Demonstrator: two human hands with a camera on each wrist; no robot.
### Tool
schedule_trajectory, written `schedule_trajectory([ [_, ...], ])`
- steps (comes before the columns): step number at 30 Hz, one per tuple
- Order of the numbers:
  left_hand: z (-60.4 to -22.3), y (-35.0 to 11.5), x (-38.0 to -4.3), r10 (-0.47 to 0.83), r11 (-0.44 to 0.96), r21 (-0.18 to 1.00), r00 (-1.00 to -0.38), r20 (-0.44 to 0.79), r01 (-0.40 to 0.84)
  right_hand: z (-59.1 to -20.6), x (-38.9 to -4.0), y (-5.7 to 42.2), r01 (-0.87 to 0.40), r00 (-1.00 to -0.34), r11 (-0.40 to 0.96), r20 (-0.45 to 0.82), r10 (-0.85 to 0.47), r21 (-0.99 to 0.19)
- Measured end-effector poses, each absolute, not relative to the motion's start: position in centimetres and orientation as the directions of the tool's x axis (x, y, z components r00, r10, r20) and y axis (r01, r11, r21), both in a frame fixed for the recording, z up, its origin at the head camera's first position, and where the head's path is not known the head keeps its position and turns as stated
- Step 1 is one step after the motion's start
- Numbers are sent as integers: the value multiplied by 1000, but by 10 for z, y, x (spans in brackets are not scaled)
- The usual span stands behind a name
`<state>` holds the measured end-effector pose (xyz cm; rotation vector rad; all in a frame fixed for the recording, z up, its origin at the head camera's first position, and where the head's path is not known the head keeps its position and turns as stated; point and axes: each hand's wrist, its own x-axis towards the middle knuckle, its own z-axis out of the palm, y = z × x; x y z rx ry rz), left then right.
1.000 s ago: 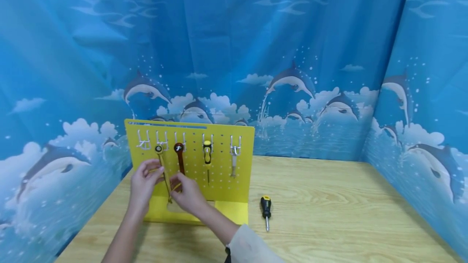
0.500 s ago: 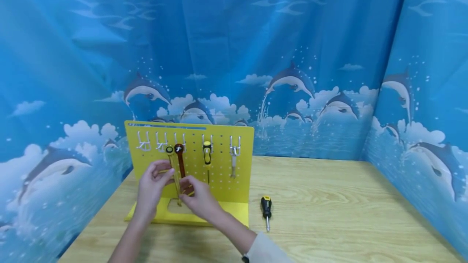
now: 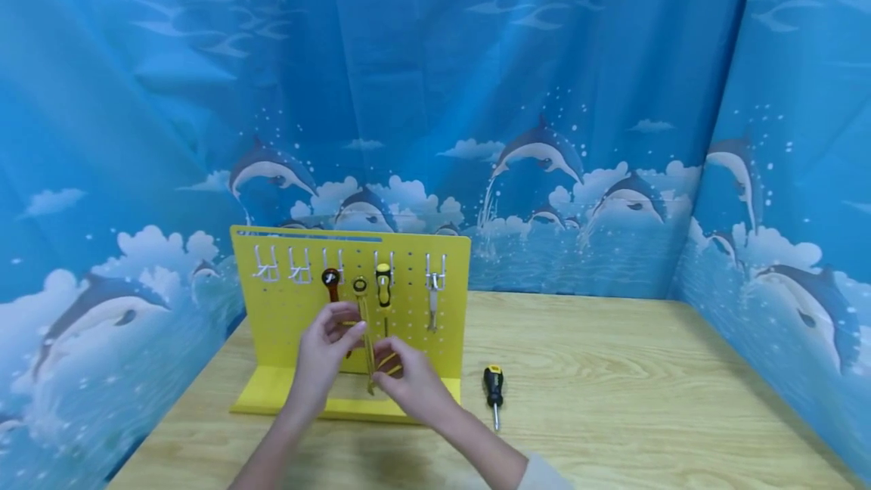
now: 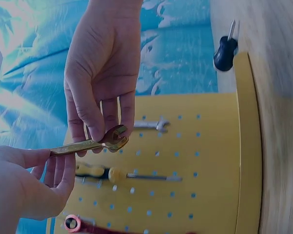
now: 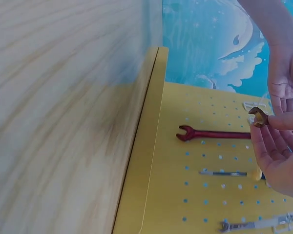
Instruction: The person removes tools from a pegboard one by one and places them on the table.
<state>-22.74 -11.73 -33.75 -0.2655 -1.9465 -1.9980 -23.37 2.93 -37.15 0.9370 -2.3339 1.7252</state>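
- The gold wrench [image 3: 370,352] is held upright, slightly tilted, in front of the yellow pegboard [image 3: 286,324]. In the head view its ring end appears between the red wrench [image 3: 331,287] and the hanging screwdriver [image 3: 384,287].
- The left hand [image 3: 325,350] pinches the gold wrench's shaft between thumb and fingers. The left wrist view shows this grip close up, with the ring end hidden behind the hand.
- The right hand [image 3: 411,384] pinches the same wrench near its lower end. Both wrist views show that end to be an open fork, too small to read in the head view.
- The head view has the left hand covering the middle of the red wrench; the right wrist view shows its forked end and lower shaft in plain sight.
- The hanging screwdriver has a yellow and black handle, seen whole in the head view; in the right wrist view the right hand hides much of it.
- A silver wrench [image 3: 433,301] hangs at the board's right side, and wire hooks [image 3: 299,267] stick out left of the red wrench.
- A black screwdriver [image 3: 494,386] lies on the wooden table [image 3: 612,369], right of the board, visible in the head and left wrist views.
- Only the head view shows a pale sleeve [image 3: 542,475] on the right arm.
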Motion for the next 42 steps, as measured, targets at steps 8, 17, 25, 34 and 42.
schedule_trajectory([
  [8,-342,-92,-227,-30,-52,923,-925,379,380,-354,-209,57,-533,-813,222,423,-400,-816],
  [17,-352,-69,-230,50,-63,916,-916,399,396,-383,-220,85,-513,-831,236,408,-378,-825],
  [25,-356,-48,-232,97,-85,908,-903,417,410,-374,-208,104,-484,-852,248,388,-351,-839],
  [34,-361,-24,-236,150,-136,915,-905,397,379,-394,-214,130,-454,-869,202,382,-315,-868],
  [42,-366,-3,-242,186,-162,918,-903,388,362,-398,-211,150,-444,-884,241,378,-277,-863],
])
